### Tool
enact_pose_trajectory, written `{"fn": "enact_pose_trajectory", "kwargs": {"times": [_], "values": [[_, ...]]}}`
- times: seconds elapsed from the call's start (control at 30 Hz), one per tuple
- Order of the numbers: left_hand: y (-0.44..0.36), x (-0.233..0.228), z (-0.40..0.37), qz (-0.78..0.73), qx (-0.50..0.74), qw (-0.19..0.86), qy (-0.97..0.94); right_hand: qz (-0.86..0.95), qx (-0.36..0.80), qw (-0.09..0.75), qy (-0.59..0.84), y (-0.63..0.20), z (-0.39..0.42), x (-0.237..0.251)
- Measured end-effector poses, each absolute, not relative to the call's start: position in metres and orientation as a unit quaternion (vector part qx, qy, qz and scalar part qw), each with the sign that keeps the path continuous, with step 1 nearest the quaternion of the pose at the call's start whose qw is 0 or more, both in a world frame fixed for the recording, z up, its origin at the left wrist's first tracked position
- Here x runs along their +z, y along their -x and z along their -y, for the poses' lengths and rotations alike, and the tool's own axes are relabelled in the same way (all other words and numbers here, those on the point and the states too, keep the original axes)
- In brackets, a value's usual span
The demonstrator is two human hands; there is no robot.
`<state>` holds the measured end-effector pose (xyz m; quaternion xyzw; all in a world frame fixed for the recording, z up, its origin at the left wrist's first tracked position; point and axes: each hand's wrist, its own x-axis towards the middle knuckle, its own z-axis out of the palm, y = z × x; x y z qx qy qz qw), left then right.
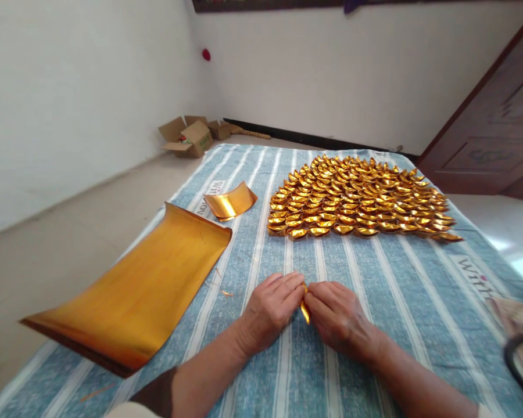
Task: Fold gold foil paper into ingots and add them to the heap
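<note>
At lower left of the frame, a big sheet of gold paper [135, 290] lies curled on the striped blue cloth [418, 302]. Just above it, left of centre, sits a smaller curved gold piece [233, 202]. Low in the centre, the left hand [272, 307] and the right hand [335, 316] meet fingertip to fingertip, both pinched shut on a small folded gold paper [305, 310]. Upper right of centre, rows of folded gold ingots [357, 197] cover the cloth.
</note>
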<state>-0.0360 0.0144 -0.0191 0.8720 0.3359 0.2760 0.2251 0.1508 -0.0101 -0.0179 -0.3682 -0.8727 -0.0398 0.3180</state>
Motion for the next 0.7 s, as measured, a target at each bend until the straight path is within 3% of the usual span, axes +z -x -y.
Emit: {"fn": "enact_pose_trajectory", "kwargs": {"times": [0.33,0.7], "values": [[0.031,-0.022,-0.018,-0.266,0.336,-0.011,-0.904,0.837,-0.070,0.363,0.402,-0.146,0.013,-0.022],[0.035,-0.026,-0.014,-0.274,0.300,0.014,-0.914,0.901,-0.030,0.287,0.324,-0.156,0.013,-0.023]]}}
